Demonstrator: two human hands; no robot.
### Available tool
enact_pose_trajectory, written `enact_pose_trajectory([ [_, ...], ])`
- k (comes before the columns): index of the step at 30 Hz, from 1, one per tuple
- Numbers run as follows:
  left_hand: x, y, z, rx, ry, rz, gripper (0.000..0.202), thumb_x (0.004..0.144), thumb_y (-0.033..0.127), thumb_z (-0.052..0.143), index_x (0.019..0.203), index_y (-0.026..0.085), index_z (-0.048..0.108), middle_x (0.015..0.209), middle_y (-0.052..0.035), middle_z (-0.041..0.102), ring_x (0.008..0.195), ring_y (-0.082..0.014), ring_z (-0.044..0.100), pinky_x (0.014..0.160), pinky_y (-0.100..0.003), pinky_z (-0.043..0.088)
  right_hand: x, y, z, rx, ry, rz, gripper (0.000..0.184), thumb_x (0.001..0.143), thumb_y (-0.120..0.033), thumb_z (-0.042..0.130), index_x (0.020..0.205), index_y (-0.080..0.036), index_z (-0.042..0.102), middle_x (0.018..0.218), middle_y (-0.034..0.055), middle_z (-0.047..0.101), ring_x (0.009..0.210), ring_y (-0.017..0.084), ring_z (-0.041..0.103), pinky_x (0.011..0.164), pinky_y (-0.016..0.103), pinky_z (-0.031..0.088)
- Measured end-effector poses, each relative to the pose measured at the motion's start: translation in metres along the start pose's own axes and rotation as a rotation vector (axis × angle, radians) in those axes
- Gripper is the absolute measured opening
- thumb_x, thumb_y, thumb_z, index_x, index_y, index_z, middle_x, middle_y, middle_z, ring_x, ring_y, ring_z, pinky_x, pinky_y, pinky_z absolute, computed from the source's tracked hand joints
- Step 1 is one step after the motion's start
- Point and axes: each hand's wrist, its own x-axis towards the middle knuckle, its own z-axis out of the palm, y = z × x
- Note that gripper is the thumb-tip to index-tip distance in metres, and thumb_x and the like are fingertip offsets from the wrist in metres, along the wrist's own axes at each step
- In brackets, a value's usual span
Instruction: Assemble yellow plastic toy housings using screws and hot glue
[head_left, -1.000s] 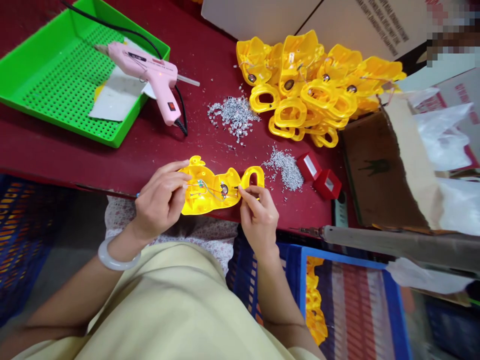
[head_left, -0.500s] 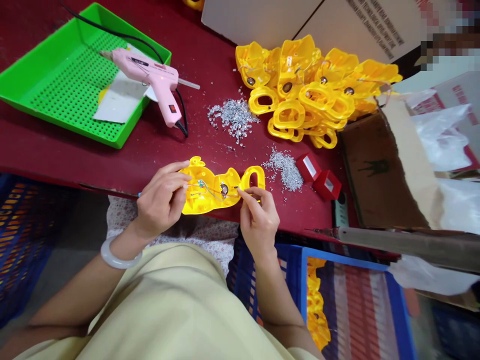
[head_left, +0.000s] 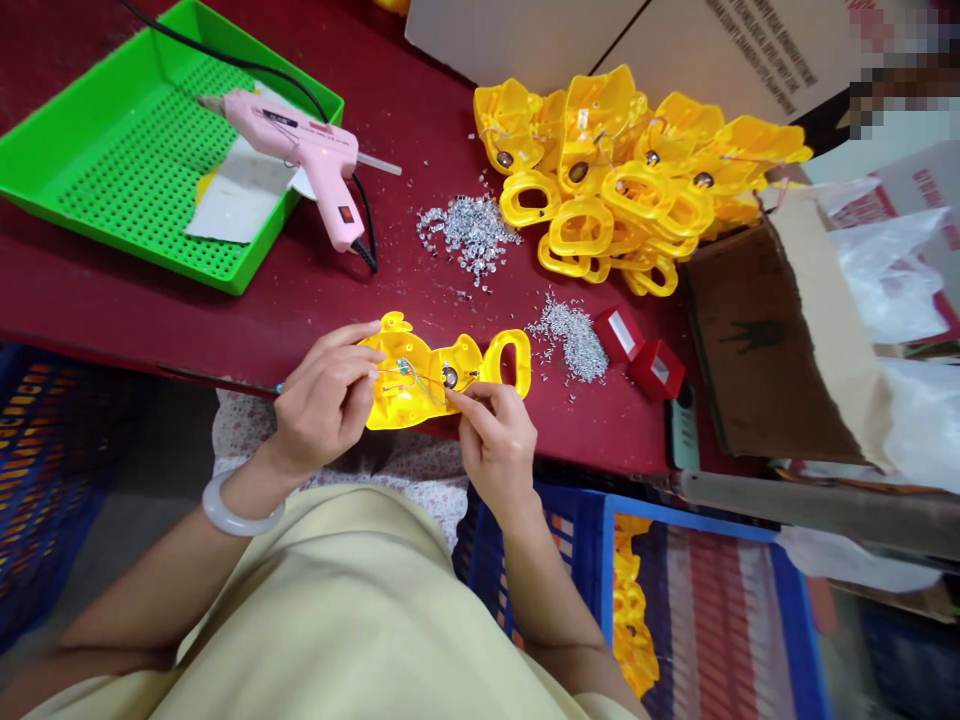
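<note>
Two hands closed on a yellow plastic shell [head_left: 405,395] at the near edge of the maroon tabletop [head_left: 187,330]: left hand [head_left: 322,405] gripping its left end, right hand [head_left: 495,445] pinching a thin wire [head_left: 420,378] beside a small round disc [head_left: 450,376]. Farther right, a heap of yellow shells [head_left: 622,170]; far left, a pink glue gun [head_left: 289,145] in a green perforated tray [head_left: 127,200]; between them, silver scraps [head_left: 472,235].
</note>
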Motion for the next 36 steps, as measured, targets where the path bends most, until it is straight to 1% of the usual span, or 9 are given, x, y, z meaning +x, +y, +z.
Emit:
enact_pose_trajectory([
  [3,0.0007,0.0006,-0.0002,0.008,0.006,0.0,0.019,0.085,0.002,0.052,0.096,0.017,0.054,0.098,-0.0074,0.069,0.111,-0.0249,0.066,0.09,-0.043,0.059,0.0012,-0.0011,-0.0014,0.015,-0.004,-0.004,0.03,0.09,-0.008,0.048,0.107,-0.021,0.07,0.092,0.0085,0.063,0.086,0.018,0.059,0.073,0.033,0.052],
  [7,0.0,0.0003,-0.0002,0.015,0.001,-0.006,0.016,0.087,0.005,0.051,0.096,0.018,0.054,0.098,-0.0072,0.07,0.112,-0.0249,0.066,0.09,-0.043,0.059,-0.0009,-0.0026,-0.002,0.101,0.036,0.04,0.032,0.09,-0.008,0.047,0.11,-0.021,0.067,0.094,0.008,0.063,0.088,0.018,0.061,0.077,0.034,0.054],
  [12,-0.0014,-0.0006,0.0,0.016,-0.006,-0.022,0.015,0.088,0.006,0.051,0.097,0.018,0.054,0.097,-0.0072,0.07,0.112,-0.0247,0.066,0.089,-0.044,0.06,-0.0033,-0.0019,-0.0008,0.114,0.02,0.044,0.032,0.09,-0.008,0.047,0.105,-0.024,0.07,0.093,0.0071,0.061,0.087,0.016,0.061,0.075,0.033,0.054],
  [18,-0.0009,-0.0008,-0.0011,0.026,-0.009,-0.006,0.015,0.088,0.006,0.05,0.096,0.018,0.054,0.097,-0.007,0.07,0.112,-0.0248,0.066,0.088,-0.044,0.06,-0.0063,-0.0024,0.0017,0.189,0.096,0.049,0.032,0.089,-0.005,0.049,0.104,-0.023,0.07,0.094,0.0064,0.06,0.086,0.014,0.062,0.074,0.03,0.054],
  [24,-0.0012,-0.0005,-0.0012,0.02,-0.017,-0.01,0.013,0.089,0.008,0.05,0.096,0.018,0.054,0.097,-0.0067,0.07,0.113,-0.0247,0.065,0.088,-0.044,0.06,-0.0065,-0.0012,0.0047,0.186,0.069,0.077,0.031,0.09,-0.008,0.047,0.1,-0.023,0.072,0.092,0.0063,0.06,0.085,0.015,0.061,0.072,0.032,0.054],
  [27,-0.001,0.0001,-0.0012,0.006,-0.018,-0.002,0.014,0.089,0.007,0.05,0.096,0.018,0.054,0.098,-0.0069,0.071,0.113,-0.025,0.065,0.089,-0.044,0.059,-0.0038,-0.0015,0.0066,0.128,0.052,0.068,0.031,0.091,-0.008,0.046,0.095,-0.023,0.073,0.091,0.0067,0.06,0.085,0.016,0.059,0.071,0.032,0.052],
  [30,-0.0007,0.0006,-0.0015,0.012,-0.02,0.008,0.016,0.088,0.006,0.05,0.097,0.018,0.054,0.097,-0.0068,0.071,0.113,-0.0247,0.065,0.089,-0.044,0.059,0.0002,-0.0039,0.0072,0.003,0.036,0.041,0.031,0.092,-0.008,0.045,0.091,-0.021,0.073,0.088,0.0075,0.061,0.083,0.017,0.057,0.069,0.031,0.049],
  [33,-0.001,0.0003,-0.0015,0.012,-0.014,0.011,0.016,0.088,0.006,0.052,0.097,0.018,0.055,0.097,-0.0068,0.07,0.113,-0.0248,0.065,0.089,-0.044,0.06,0.0027,-0.0067,0.0064,-0.125,0.017,0.029,0.033,0.093,-0.007,0.043,0.091,-0.02,0.073,0.085,0.0075,0.062,0.081,0.017,0.055,0.066,0.029,0.047],
  [36,-0.0016,-0.0006,-0.0011,0.019,-0.004,0.021,0.016,0.087,0.005,0.052,0.097,0.018,0.055,0.096,-0.0071,0.07,0.113,-0.0247,0.065,0.089,-0.043,0.06,0.0016,-0.0075,0.0057,-0.152,0.005,0.02,0.034,0.093,-0.008,0.042,0.092,-0.022,0.072,0.086,0.0073,0.063,0.08,0.018,0.053,0.066,0.03,0.046],
])
